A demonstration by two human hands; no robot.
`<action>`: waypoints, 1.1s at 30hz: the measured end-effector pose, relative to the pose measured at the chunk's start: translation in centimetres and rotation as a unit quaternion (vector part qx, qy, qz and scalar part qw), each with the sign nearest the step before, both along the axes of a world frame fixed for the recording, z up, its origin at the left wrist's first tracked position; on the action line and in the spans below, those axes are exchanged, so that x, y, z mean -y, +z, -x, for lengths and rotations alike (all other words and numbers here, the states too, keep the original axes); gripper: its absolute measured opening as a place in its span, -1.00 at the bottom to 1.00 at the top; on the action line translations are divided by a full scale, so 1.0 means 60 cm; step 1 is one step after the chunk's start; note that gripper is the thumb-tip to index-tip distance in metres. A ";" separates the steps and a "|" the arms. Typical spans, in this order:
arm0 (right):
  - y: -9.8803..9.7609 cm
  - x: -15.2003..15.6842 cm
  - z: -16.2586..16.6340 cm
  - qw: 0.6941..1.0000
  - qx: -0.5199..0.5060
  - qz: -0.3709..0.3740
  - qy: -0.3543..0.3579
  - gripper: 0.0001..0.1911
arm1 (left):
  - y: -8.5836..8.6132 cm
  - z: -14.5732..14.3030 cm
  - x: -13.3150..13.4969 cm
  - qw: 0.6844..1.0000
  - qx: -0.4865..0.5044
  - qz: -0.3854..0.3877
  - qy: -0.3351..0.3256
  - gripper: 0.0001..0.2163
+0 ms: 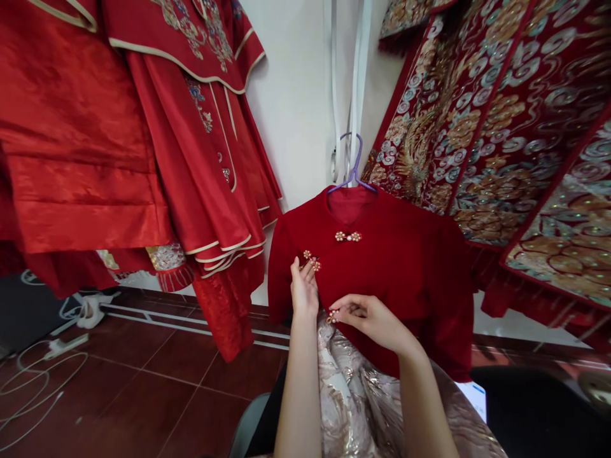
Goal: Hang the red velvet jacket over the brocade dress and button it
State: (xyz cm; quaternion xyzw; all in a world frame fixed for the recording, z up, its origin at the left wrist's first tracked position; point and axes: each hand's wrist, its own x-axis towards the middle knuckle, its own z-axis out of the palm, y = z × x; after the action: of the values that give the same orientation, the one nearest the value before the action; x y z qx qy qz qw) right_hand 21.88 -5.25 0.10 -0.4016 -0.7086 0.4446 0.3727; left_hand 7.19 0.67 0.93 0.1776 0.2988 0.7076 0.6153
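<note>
A dark red velvet top (405,267) hangs on a purple hanger (354,172) against the white wall. Pearl-and-gold flower clasps fasten it at the collar (348,236) and lower left (311,259). My left hand (304,289) lies on the fabric with its fingers pressed together just below the second clasp. My right hand (370,318) pinches a third flower clasp (333,315) at the garment's lower edge. Below it spreads a pale gold brocade skirt (353,394).
Bright red satin robes (143,140) hang at the left. Heavily embroidered red and gold garments (501,127) hang at the right. White cables and a power strip (67,343) lie on the dark red tiled floor at the left.
</note>
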 end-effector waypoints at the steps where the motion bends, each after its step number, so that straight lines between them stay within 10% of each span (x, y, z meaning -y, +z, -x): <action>1: 0.003 0.003 -0.004 1.000 0.002 0.003 0.005 -0.74 | 0.003 0.001 0.003 0.999 0.008 -0.001 -0.040 -0.63; 5: 0.018 0.020 -0.029 0.999 0.006 0.022 0.044 -0.76 | 0.023 -0.008 0.008 0.986 -0.061 -0.041 -0.148 -0.64; 9: 0.029 0.040 -0.063 0.996 0.003 0.041 0.077 -0.76 | 0.065 -0.024 -0.002 0.940 -0.289 -0.169 -0.064 -0.79; 11: 0.031 0.047 -0.077 0.996 0.001 0.044 0.074 -0.76 | 0.090 -0.024 -0.010 0.861 -0.445 -0.244 0.013 -0.82; 16: 0.028 0.052 -0.092 0.997 0.003 0.042 0.062 -0.75 | 0.143 -0.007 -0.023 0.550 -0.760 -0.327 0.115 -0.82; 20: 0.028 0.052 -0.092 0.997 0.001 0.043 0.059 -0.74 | 0.173 0.000 -0.039 0.428 -0.811 -0.393 0.075 -0.82; 26: 0.027 0.052 -0.095 0.997 -0.005 0.040 0.058 -0.73 | 0.207 0.000 -0.064 0.348 -0.811 -0.470 -0.006 -0.86; 33: 0.020 0.045 -0.108 1.000 -0.001 0.024 0.010 -0.63 | 0.213 0.002 -0.063 0.350 -0.799 -0.488 -0.024 -0.90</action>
State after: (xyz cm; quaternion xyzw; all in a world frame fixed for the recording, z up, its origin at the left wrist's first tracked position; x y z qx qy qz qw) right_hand 28.36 -7.94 1.31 -0.4034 -0.7013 0.4653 0.3591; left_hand 7.06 4.48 13.73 0.9350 0.2471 0.2369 -0.0926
